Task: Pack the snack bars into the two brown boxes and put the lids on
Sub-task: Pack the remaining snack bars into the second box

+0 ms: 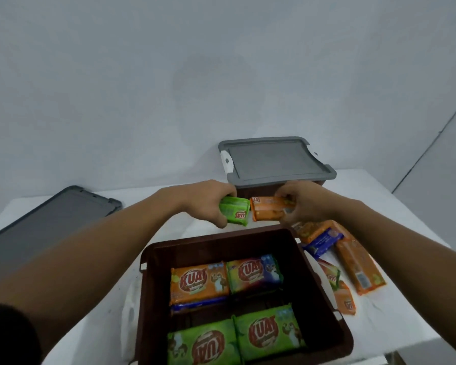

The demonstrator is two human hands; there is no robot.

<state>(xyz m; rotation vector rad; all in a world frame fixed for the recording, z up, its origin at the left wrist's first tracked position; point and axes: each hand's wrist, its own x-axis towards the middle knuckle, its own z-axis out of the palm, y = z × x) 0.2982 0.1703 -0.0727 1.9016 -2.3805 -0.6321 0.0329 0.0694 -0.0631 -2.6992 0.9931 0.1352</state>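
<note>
Head view: left hand [208,201] gripping a green snack bar [234,209], right hand [304,204] gripping an orange snack bar [270,208], both above the table beyond the open brown box [319,293] holding four bars; closed box [277,162] behind.

Open box [324,299]: dark brown; bars inside [199,283] orange, green, blue. Lids [277,160] grey. Worktop [395,322] white.

A white table [395,316] stands against a pale grey wall [169,75].
</note>
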